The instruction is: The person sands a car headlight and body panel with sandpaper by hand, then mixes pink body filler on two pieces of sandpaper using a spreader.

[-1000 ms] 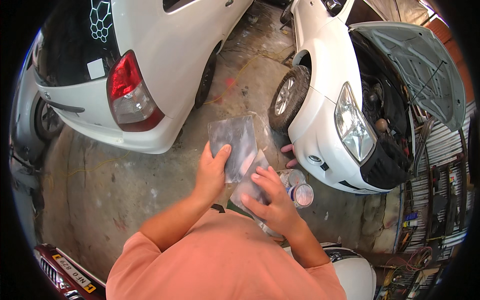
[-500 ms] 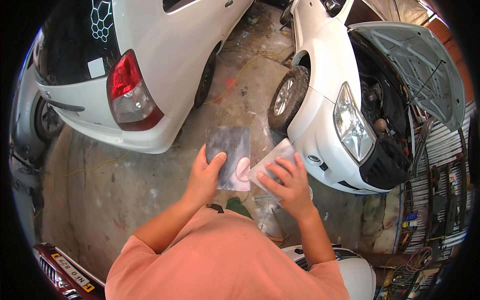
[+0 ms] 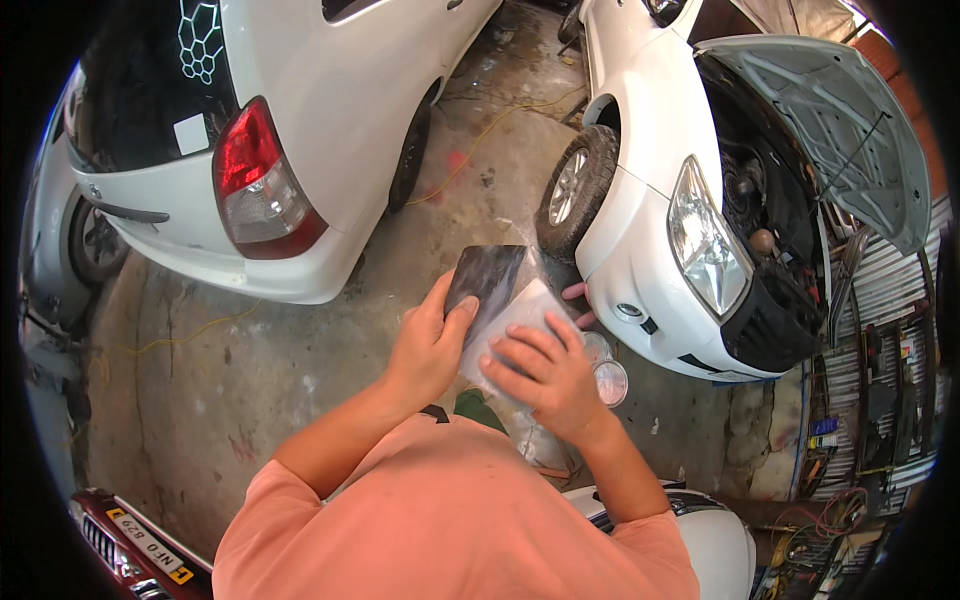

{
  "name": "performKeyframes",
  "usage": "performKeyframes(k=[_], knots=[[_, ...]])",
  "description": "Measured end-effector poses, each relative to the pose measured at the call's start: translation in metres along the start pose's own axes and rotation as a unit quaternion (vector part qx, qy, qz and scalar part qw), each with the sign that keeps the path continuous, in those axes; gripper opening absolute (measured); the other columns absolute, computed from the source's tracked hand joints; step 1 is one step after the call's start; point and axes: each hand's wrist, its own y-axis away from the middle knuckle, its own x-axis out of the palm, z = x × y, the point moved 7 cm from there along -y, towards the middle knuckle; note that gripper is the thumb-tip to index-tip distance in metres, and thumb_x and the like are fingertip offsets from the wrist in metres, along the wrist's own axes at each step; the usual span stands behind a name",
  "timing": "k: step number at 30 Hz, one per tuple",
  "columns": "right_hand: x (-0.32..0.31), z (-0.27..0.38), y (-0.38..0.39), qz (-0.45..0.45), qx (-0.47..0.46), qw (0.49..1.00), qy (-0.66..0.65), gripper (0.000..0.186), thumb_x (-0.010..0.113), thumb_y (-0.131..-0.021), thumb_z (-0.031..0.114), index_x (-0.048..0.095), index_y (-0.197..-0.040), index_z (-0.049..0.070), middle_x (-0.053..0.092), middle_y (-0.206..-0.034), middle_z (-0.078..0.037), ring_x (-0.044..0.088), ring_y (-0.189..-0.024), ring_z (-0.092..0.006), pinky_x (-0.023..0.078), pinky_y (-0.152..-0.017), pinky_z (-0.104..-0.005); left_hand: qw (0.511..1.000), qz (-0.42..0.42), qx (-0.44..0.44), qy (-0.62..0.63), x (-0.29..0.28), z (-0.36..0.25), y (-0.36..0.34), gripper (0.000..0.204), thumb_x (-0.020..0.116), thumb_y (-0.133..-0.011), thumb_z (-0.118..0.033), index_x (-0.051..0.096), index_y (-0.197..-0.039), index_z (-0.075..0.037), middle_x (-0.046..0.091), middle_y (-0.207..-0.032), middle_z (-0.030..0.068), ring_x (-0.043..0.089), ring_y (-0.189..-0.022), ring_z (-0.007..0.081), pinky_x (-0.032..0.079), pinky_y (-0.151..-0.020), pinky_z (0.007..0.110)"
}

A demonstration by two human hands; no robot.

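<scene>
In my left hand (image 3: 432, 345) is a dark grey flat plate (image 3: 488, 275) with pale smears, my thumb on its top face. My right hand (image 3: 550, 375) grips a pale, whitish flat spreader (image 3: 538, 305), fingers spread over its upper side. The spreader overlaps the plate's right part and seems to lie against it; whether they touch everywhere is hidden. The pink paste is now covered. Two fingertips (image 3: 575, 291) show beyond the spreader; I cannot tell whose they are.
Round open tins (image 3: 610, 383) stand low beyond my right hand. A white car (image 3: 320, 150) is at left, and another white car (image 3: 640, 230) with raised bonnet (image 3: 840, 130) at right. A yellow cord (image 3: 480, 140) crosses the concrete floor. Metal racks (image 3: 870, 400) line the right side.
The plate has shifted right and up and is tilted. My right hand has brought the spreader left across the plate, covering the pink paste. The tins have come into sight.
</scene>
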Motion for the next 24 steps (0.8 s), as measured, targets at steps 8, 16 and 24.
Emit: performKeyframes(k=[8, 16, 24], knots=[[0.015, 0.005, 0.026, 0.011, 0.02, 0.998, -0.059, 0.041, 0.068, -0.086, 0.02, 0.065, -0.127, 0.023, 0.056, -0.132, -0.008, 0.054, -0.126, -0.032, 0.038, -0.11, -0.0586, 0.989, -0.097, 0.086, 0.069, -0.007, -0.006, -0.007, 0.03, 0.052, -0.106, -0.017, 0.054, -0.128, 0.003, 0.068, -0.094, 0.0095, 0.059, -0.081, 0.0143, 0.05, -0.075, 0.031], [0.027, -0.018, 0.021, -0.069, 0.082, 0.98, -0.167, 0.056, 0.066, -0.084, 0.006, 0.06, -0.136, 0.025, 0.049, -0.14, -0.015, 0.048, -0.133, -0.041, 0.038, -0.111, -0.0617, 0.91, -0.083, -0.135, 0.382, 0.01, 0.037, -0.001, 0.03, 0.055, -0.103, -0.011, 0.049, -0.13, 0.0, 0.062, -0.119, 0.0107, 0.062, -0.106, 0.0175, 0.053, -0.092, 0.035], [0.011, -0.035, 0.03, -0.059, 0.073, 0.996, 0.007, 0.052, 0.06, -0.085, 0.005, 0.065, -0.133, 0.024, 0.053, -0.142, -0.005, 0.051, -0.131, -0.0317, 0.032, -0.114, -0.0632, 0.948, -0.049, -0.07, 0.305, 0.002, 0.03, -0.002, 0.033, 0.055, -0.102, -0.012, 0.05, -0.131, 0.001, 0.063, -0.12, 0.0102, 0.061, -0.106, 0.015, 0.052, -0.091, 0.033]])
